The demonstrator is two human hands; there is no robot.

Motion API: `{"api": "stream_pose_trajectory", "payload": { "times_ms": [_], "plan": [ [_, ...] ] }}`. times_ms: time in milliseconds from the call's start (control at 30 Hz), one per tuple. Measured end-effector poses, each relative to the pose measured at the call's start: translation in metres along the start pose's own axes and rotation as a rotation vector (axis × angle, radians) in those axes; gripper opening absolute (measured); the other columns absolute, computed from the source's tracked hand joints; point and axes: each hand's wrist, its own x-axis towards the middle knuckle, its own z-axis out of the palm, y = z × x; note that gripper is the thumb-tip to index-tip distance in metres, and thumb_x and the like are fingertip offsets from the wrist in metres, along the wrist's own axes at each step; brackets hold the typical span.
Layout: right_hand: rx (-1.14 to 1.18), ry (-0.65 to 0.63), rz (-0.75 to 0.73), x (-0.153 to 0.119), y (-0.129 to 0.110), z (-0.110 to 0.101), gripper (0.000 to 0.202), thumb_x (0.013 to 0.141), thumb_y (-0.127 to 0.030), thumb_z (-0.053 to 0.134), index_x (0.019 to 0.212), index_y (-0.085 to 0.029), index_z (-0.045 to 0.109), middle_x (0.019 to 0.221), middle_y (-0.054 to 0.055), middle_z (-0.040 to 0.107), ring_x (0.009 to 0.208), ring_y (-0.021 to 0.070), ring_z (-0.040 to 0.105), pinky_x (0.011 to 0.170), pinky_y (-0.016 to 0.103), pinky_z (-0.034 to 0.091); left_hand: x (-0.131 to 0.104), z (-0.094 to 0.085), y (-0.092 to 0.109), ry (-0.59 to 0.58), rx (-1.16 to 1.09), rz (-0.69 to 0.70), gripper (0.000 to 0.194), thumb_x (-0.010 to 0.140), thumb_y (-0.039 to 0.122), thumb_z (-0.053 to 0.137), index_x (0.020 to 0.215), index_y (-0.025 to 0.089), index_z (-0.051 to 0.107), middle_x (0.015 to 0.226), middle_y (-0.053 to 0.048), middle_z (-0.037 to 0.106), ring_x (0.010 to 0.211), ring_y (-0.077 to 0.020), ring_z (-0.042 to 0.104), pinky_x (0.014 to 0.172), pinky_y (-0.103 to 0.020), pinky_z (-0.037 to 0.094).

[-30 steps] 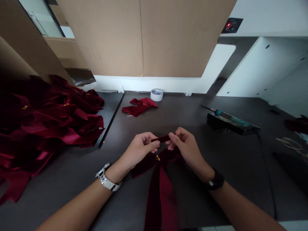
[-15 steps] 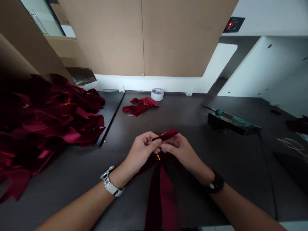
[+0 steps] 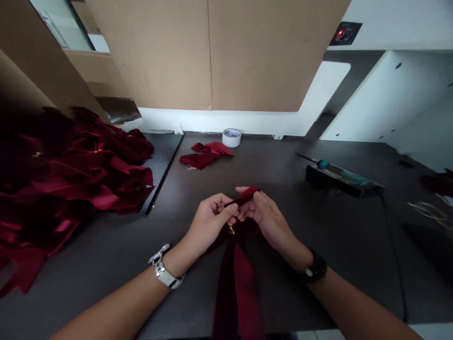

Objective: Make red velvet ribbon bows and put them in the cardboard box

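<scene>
Burgundy strip pinched by the left hand could slip if pressure eases; whether the right hand grips, I can't tell

This is looking like a craft workshop: dark red ribbon is trailing toward the desk's front edge, a ribbon heap is lying toward the left edge, a soldering iron is resting toward the right, and a tape roll is standing near the back edge.
</scene>
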Motion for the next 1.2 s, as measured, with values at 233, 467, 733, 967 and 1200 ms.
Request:
{"api": "stream_pose_trajectory", "payload": {
  "times_ms": [233,467,733,967,1200],
  "plan": [
    [-0.176,0.079,-0.003,-0.001,-0.005,-0.001,0.023,0.071,-0.038,0.074,0.067,-0.019,0.061,0.056,-0.003,0.058,0.052,0.0103,0.052,0.053,0.024,0.044,0.000,-0.002,-0.004,-0.032,0.140,0.048,0.023,0.080,0.038,0.061,0.074,0.016,0.055,0.065,0.000,0.059,0.058,-0.0100,0.051,0.056,-0.023,0.041],
    [-0.036,0.061,-0.016,0.003,-0.030,-0.023,0.023,0.064,-0.037,0.081,0.070,-0.019,0.067,0.064,-0.003,0.061,0.059,0.0086,0.053,0.061,0.021,0.045,0.000,-0.031,0.011,-0.346,1.061,0.234,0.034,0.064,0.040,0.077,0.085,0.019,0.059,0.088,-0.003,0.056,0.086,-0.0221,0.049,0.073,-0.032,0.040],
    [-0.204,-0.441,0.197,-0.003,-0.036,-0.019,0.038,0.073,-0.029,0.074,0.107,-0.020,0.058,0.098,0.002,0.066,0.093,0.0158,0.063,0.087,0.030,0.047,-0.001,-0.025,0.002,-0.411,0.918,0.218,0.024,0.072,0.020,0.065,0.094,0.019,0.053,0.092,-0.003,0.059,0.081,-0.0180,0.054,0.072,-0.029,0.041],
    [-0.351,-0.447,0.190,0.002,-0.032,-0.024,0.025,0.077,-0.035,0.070,0.093,-0.018,0.060,0.095,0.002,0.065,0.089,0.0155,0.060,0.085,0.030,0.045,0.000,-0.023,0.012,-0.361,0.737,0.169,0.016,0.077,0.014,0.055,0.092,0.020,0.051,0.077,0.004,0.058,0.063,-0.0109,0.050,0.062,-0.023,0.038],
    [-0.393,-0.452,0.172,0.002,-0.037,-0.025,0.021,0.078,-0.034,0.068,0.089,-0.018,0.061,0.086,0.001,0.064,0.081,0.0142,0.059,0.079,0.027,0.044,0.000,-0.025,0.019,-0.365,0.714,0.165,0.020,0.078,0.017,0.057,0.097,0.020,0.055,0.089,0.000,0.064,0.076,-0.0142,0.058,0.071,-0.025,0.042]
  ]
}}
